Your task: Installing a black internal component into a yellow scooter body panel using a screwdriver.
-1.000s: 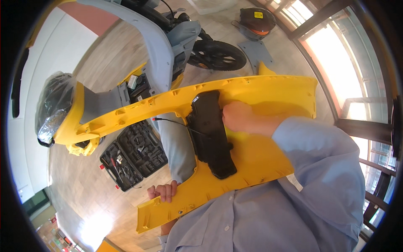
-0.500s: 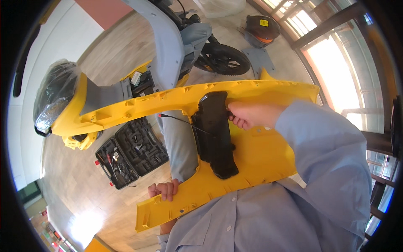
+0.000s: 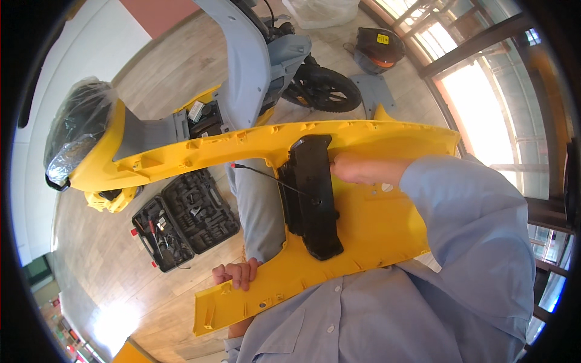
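Observation:
A large yellow body panel (image 3: 384,224) lies across my lap, its ribbed inner side facing up. Fixed across its middle is a long black plastic part (image 3: 316,199). A thin black cable (image 3: 261,172) with a red tip runs out from that part to the left. My left hand (image 3: 237,273) is closed round the panel's lower left edge, fingers on top. By the upper right edge of the black part, my right hand (image 3: 352,168) is closed with its fingers curled; what they hold, if anything, is hidden.
Beyond the panel stands a partly stripped grey and yellow scooter (image 3: 251,72) with a black wheel (image 3: 324,89). An open black tool case (image 3: 203,212) lies on the wooden floor at left. A plastic-wrapped dark part (image 3: 78,130) is at far left, a dark case (image 3: 380,49) near the windows.
My right hand has turned and its fingers are tucked further under, still beside the black part. The left hand keeps its place on the panel. The view has shifted slightly.

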`<state>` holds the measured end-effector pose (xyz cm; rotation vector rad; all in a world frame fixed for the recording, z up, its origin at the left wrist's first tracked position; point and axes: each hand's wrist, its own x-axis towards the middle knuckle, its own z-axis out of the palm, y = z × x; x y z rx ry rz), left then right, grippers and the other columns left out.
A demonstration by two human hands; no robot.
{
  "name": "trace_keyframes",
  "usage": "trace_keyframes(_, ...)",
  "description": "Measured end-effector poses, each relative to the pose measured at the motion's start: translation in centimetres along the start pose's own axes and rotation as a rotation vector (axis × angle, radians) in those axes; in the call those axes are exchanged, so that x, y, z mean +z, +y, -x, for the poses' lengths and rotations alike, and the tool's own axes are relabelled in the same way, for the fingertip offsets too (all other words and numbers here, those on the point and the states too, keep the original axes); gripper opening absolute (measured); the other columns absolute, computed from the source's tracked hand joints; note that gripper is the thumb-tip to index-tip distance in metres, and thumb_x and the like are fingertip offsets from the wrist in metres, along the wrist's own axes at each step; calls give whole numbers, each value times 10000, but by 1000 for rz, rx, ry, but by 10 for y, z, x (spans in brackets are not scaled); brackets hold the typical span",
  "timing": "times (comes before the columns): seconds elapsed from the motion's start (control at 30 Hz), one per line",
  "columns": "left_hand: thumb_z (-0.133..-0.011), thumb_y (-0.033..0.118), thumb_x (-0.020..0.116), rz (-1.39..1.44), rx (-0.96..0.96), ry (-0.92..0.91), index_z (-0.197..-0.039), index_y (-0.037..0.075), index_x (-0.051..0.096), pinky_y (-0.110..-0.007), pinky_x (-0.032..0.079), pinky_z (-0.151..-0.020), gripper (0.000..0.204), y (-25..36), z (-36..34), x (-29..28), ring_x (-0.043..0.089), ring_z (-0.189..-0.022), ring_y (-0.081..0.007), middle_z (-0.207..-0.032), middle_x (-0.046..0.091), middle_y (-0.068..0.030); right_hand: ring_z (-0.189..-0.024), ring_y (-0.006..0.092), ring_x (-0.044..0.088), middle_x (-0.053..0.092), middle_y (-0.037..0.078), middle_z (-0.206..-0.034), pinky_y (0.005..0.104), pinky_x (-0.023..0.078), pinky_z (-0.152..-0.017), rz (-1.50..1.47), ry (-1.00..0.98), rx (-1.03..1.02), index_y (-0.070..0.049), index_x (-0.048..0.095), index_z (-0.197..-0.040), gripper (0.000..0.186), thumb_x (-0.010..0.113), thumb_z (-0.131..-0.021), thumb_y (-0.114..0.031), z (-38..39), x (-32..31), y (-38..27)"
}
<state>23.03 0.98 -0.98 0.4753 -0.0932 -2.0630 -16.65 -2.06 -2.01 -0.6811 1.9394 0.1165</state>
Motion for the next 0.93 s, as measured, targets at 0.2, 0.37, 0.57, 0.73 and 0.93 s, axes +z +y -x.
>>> trace_keyframes(0.2,-1104,310,359,-185,-28,-321,-1211,182,655,-455,472,-983,339,3,-12,-16,489,-675,-125,-711,515,12,-847,384,720,738,203,-916,461,585,-724,870,54,-555,-26,780,-843,180,636,-769,-104,-3,-10,1)
trace_keyframes(0.37,-1103,325,361,-170,-25,-292,-1156,176,669,-437,464,-976,346,3,-10,-16,482,-675,-133,-696,499,12,-845,395,715,735,210,-893,480,580,-739,809,116,-623,-22,769,-798,157,643,-771,-110,10,-15,0)
trace_keyframes(0.57,-1095,318,400,-208,-53,-394,-1258,188,647,-419,457,-943,323,0,-18,2,489,-681,-130,-714,502,18,-854,397,714,731,218,-884,485,576,-751,752,174,-608,-20,761,-820,179,628,-823,-139,23,-14,1)
trace_keyframes(0.73,-1081,315,450,-171,-13,-378,-1299,204,621,-404,443,-917,298,-2,-15,1,502,-691,-125,-729,511,19,-841,320,735,750,148,-861,447,574,-705,973,230,-545,-78,774,-837,148,646,-810,-149,31,-11,-1)
trace_keyframes(0.93,-1067,384,473,-137,51,-363,-1321,226,596,-393,413,-867,324,-5,-9,-11,507,-683,-122,-743,524,21,-807,290,741,755,119,-847,420,568,-686,1126,329,-725,-124,761,-780,99,665,-784,-148,28,-9,10)
